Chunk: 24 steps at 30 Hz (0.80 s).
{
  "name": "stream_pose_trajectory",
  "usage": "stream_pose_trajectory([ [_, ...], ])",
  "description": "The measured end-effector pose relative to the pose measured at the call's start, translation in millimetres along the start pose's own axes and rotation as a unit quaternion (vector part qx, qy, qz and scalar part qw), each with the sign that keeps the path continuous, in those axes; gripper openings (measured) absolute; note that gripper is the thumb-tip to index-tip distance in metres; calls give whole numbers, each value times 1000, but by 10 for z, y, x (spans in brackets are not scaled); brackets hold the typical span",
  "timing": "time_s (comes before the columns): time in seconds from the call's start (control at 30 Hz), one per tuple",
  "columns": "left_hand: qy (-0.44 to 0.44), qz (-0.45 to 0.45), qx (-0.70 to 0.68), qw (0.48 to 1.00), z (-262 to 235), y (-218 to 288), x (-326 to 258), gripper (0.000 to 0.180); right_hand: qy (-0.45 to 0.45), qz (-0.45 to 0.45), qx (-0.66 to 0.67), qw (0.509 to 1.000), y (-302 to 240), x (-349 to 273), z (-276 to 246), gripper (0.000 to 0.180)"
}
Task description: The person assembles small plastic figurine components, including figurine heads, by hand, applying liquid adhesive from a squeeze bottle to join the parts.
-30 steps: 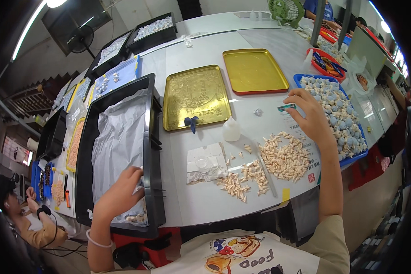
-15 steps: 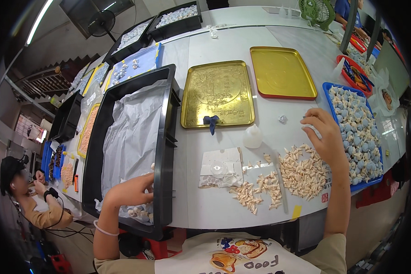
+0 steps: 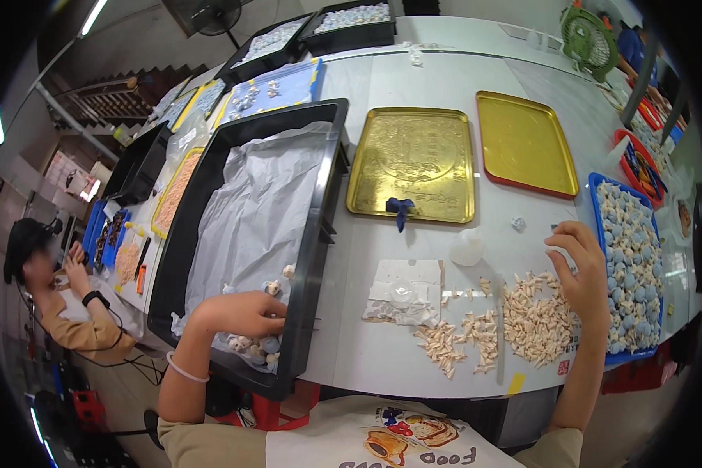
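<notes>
My left hand (image 3: 246, 318) is inside the long black tray (image 3: 320, 249), fingers loosely bent near its right wall. It appears open, with nothing visible in it. Small blue-and-white figures (image 3: 271, 287) lie around it on crumpled white paper (image 3: 249, 203). Over the table's right side, my right hand (image 3: 581, 261) is raised, open, with thumb and forefinger apart. A tiny dark spot shows by its fingertip; I cannot tell what it is. Below that hand is a pile of small cream pointed pieces (image 3: 534, 320). The blue basket (image 3: 597, 226) alongside is full of blue-and-cream pieces.
Two gold trays (image 3: 411, 164) (image 3: 526, 144) lie beyond, the nearer with a dark blue knotted cloth (image 3: 400, 210) on its edge. A white round bottle (image 3: 466, 247) and a cardboard piece (image 3: 404, 292) are mid-table. Another person (image 3: 70, 288) works at left.
The whole view has swung, so the table appears farther right. My left hand has drawn slightly nearer me in the black tray, and more figures show beyond it. My right hand stays raised.
</notes>
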State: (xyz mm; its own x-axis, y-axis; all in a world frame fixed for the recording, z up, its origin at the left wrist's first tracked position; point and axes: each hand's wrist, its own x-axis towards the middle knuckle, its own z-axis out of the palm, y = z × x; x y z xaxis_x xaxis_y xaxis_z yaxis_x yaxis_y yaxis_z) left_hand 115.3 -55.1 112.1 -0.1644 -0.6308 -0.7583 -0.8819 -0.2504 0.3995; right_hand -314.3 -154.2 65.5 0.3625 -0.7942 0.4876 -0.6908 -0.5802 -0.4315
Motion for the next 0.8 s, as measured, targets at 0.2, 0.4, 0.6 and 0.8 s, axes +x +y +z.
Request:
stream_pose_trajectory([
  [0.2, -24, 36, 75, 996, 3, -141, 77, 30, -5, 0, 4, 1000, -16, -29, 5, 13],
  [0.4, -41, 27, -17, 999, 44, -197, 40, 34, -25, 15, 10, 1000, -43, -15, 30, 13],
  [0.6, -130, 131, -51, 982, -4, -451, 147, 41, 6, 12, -7, 1000, -99, -33, -58, 12],
  [0.8, -150, 36, -45, 987, -52, -425, 120, 39, -11, -18, 7, 1000, 118, -43, 6, 10],
])
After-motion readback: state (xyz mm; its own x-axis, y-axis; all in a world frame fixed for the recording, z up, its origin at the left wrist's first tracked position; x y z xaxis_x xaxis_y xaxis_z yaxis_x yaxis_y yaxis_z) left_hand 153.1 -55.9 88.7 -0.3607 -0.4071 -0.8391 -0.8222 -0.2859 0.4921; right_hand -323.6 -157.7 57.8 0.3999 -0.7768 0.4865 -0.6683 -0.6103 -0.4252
